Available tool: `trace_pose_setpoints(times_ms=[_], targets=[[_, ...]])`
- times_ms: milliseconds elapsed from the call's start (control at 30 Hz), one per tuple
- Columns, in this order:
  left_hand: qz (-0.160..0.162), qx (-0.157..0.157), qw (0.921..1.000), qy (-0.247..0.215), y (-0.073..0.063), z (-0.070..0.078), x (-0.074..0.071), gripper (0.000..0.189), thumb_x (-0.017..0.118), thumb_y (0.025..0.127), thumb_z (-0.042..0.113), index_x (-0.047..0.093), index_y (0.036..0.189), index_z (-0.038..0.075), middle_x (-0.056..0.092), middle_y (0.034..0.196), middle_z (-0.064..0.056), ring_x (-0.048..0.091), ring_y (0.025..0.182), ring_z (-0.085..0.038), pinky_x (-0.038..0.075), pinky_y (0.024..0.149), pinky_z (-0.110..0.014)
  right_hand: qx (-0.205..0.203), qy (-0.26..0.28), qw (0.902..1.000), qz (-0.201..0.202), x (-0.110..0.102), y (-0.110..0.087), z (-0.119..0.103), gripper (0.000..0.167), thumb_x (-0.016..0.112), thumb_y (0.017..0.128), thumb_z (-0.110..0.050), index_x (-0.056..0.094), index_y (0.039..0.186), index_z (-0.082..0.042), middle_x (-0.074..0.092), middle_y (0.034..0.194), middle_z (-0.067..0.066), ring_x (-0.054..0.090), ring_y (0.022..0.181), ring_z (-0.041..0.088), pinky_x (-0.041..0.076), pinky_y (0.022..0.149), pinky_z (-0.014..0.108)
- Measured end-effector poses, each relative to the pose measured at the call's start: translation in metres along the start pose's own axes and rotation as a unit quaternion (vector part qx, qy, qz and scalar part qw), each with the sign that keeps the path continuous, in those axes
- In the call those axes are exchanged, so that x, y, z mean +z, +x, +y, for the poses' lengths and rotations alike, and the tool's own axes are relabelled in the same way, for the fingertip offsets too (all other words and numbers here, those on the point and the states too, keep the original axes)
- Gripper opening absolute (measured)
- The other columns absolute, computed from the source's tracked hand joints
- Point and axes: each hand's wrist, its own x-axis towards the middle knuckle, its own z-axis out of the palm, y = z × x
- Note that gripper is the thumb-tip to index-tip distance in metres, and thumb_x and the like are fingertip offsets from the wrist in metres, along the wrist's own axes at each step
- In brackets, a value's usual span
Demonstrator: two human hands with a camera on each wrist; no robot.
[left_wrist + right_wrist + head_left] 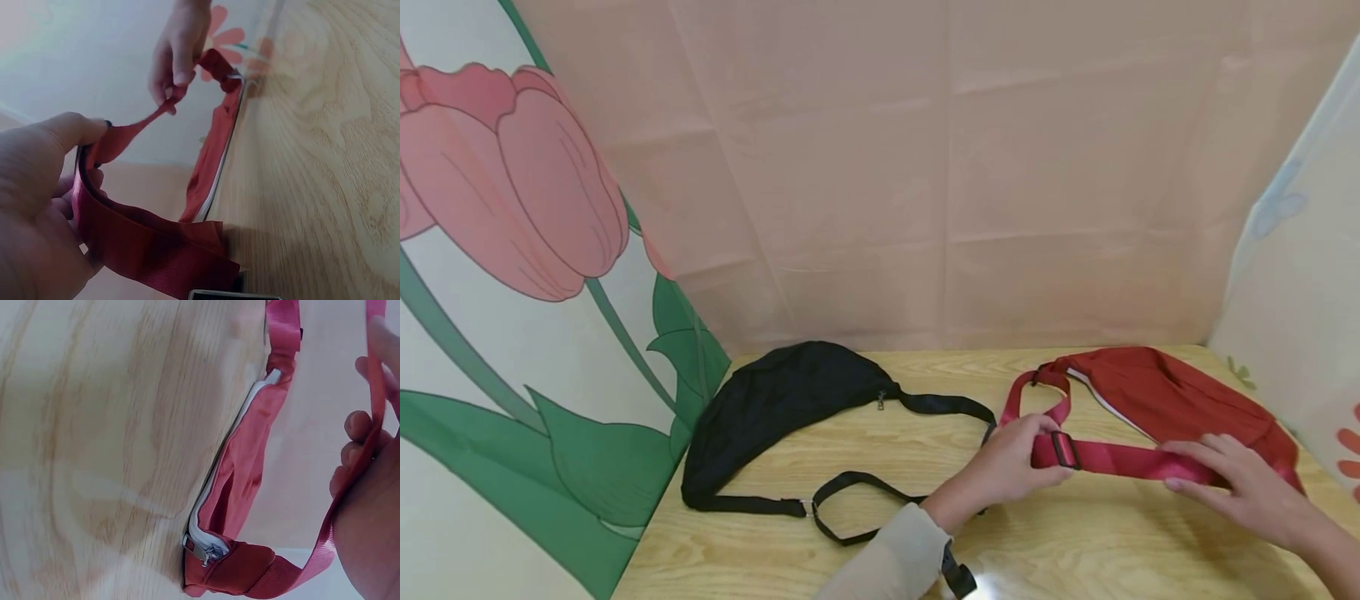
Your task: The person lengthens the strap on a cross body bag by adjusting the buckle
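A red waist bag (1180, 392) with a white zipper (234, 434) lies at the right of the table. Its red strap (1120, 460) is stretched between both hands, raised off the table. My left hand (1011, 460) pinches the strap at its black slide buckle (1064, 450), thumb on the buckle's edge in the left wrist view. The right hand (1243, 487) grips the strap farther along, near the bag's right end. Between the left hand and the bag's left end, the strap makes a loop (150, 247). A zipper pull (199, 551) hangs at one end of the zipper.
A black waist bag (782, 408) lies on the left of the wooden table (760, 558). Its black strap (850, 475) loops toward the left forearm, which hides part of it. Behind stands a plain pinkish backdrop (940, 167); a tulip-printed sheet (512, 183) hangs at left.
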Motion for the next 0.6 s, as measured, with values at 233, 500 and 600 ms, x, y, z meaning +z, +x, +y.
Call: trace_pose_setpoints(times_ms=[233,500,600], targets=[[-0.063,0.036,0.9804,0.183,-0.001,0.000,0.013,0.051,0.079,0.086,0.048,0.055,0.127,0.031,0.061,0.116,0.022,0.053,0.107,0.009,0.037,0.099,-0.023,0.017,0.013,0.9976,-0.065,0.001,-0.001,0.002,0.035,0.091,0.072,-0.016,0.072,0.101,-0.026,0.062,0.093,-0.023,0.050,0.078,-0.006,0.047,0.061,0.020],[-0.119,0.037,0.9666,0.224,-0.006,0.004,0.022,0.054,0.077,0.086,0.051,0.052,0.131,0.036,0.060,0.116,0.023,0.054,0.105,0.008,0.038,0.098,-0.019,0.009,0.017,0.9945,-0.103,0.001,-0.006,0.002,0.030,0.088,0.075,-0.014,0.072,0.096,-0.026,0.062,0.092,-0.026,0.055,0.079,-0.008,0.049,0.063,0.018],[-0.134,0.046,0.9601,0.241,-0.008,0.006,0.024,0.056,0.076,0.087,0.052,0.052,0.134,0.036,0.061,0.119,0.024,0.054,0.103,0.009,0.041,0.095,-0.016,-0.008,0.023,0.9952,-0.095,0.003,-0.009,0.002,0.032,0.089,0.074,-0.012,0.072,0.096,-0.027,0.062,0.092,-0.026,0.055,0.080,-0.009,0.047,0.063,0.015]])
